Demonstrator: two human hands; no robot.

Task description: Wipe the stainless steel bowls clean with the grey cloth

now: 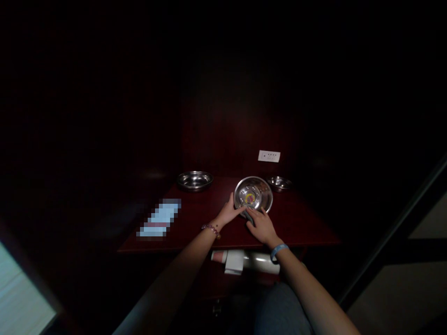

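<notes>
A shiny stainless steel bowl is tilted up over the dark red table, its inside facing me and a yellow and red label on its bottom. My left hand grips the bowl's left rim, thumb over the near edge. At the near rim, my right hand presses a small dark grey-green piece, perhaps a cloth or pad, mostly covered by its fingers. Farther back stand two more steel bowls: a wide shallow one at the left and a smaller one at the right, just behind the held bowl.
The dark red table meets a back wall with a white socket panel. A pixelated bluish flat item lies at the left. Below the front edge are stacked paper cups, a white packet and a pale cylinder.
</notes>
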